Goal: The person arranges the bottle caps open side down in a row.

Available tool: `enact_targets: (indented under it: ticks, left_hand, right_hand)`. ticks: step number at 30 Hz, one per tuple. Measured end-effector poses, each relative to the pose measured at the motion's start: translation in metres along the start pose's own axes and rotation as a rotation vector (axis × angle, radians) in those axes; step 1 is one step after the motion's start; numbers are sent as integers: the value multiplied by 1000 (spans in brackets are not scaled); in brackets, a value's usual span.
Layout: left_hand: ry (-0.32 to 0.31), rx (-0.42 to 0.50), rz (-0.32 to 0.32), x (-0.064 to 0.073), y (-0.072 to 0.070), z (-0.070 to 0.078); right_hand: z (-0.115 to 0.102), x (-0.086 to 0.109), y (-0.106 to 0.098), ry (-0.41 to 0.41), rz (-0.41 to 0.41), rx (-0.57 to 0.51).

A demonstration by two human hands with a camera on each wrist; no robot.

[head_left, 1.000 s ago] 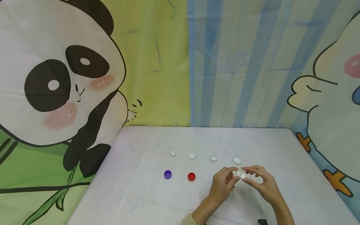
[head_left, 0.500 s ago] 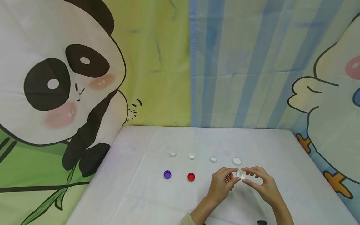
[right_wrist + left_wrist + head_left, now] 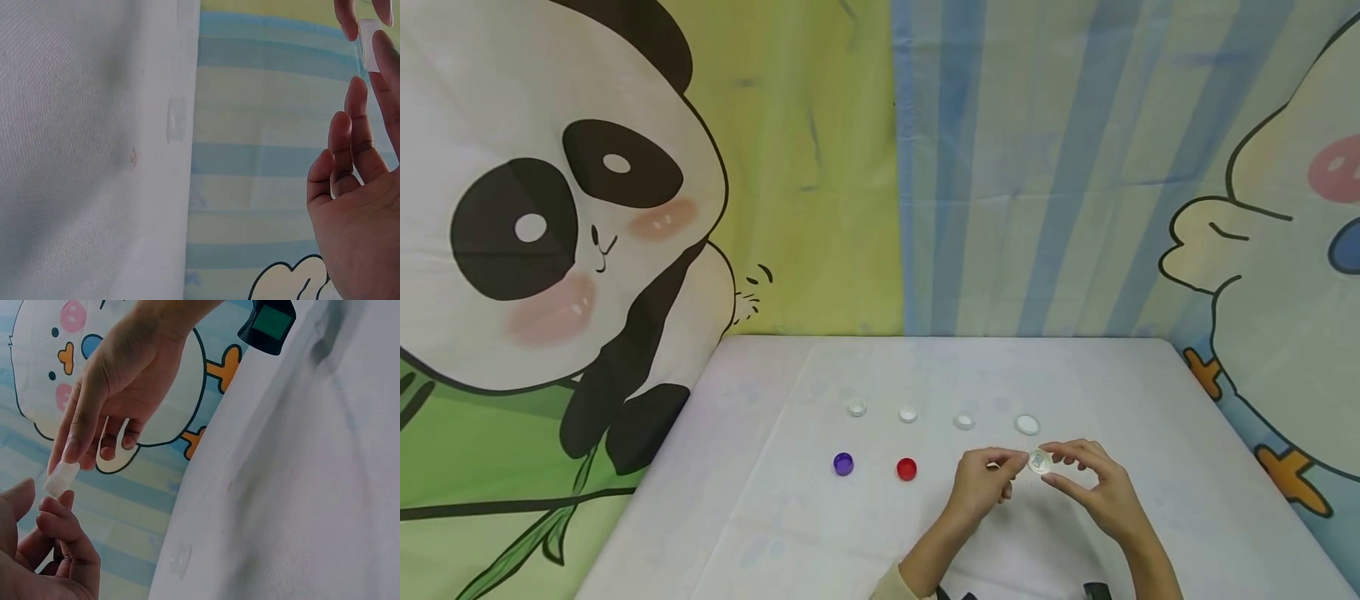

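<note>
In the head view, my right hand pinches a small whitish screw cap between thumb and index finger, above the table. The cap's ribbed side shows in the right wrist view. My left hand is at the cap's left edge. In the left wrist view, the left hand has its index fingertip at the cap's lower end, while the thumb stands apart from it; whether the fingertip touches is hard to tell. A purple cap and a red cap lie to the left.
Several whitish caps lie in a row farther back on the white-covered table. Cartoon-printed curtains hang behind and beside it. A black device with a green face sits near the right wrist.
Earlier both hands pinched the cap by its opposite edges. Now the left thumb and fingers have drawn together and shifted to its left edge; the right hand keeps its hold.
</note>
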State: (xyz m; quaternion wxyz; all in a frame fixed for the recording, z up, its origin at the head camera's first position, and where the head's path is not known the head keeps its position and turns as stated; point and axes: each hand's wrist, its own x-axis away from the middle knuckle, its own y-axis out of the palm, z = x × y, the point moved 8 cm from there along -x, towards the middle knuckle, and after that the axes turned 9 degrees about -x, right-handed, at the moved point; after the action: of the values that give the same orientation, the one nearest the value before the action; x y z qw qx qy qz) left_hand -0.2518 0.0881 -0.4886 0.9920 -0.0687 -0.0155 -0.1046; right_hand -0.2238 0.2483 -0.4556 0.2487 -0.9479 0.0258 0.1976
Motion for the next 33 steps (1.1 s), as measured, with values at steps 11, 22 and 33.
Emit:
enact_targets:
  ticks: [11,22,33]
  left_hand:
    - [-33,14,-20,0,4,-6]
    - [-22,-8,-15,-1,1,-3]
    - [550,-431,196,10,-12,29]
  right_hand:
    - [-19,2,0,-18,-8,-9]
    - [-23,1,1,-27,-29,-32]
    - [-2,2,5,-7,-49,-66]
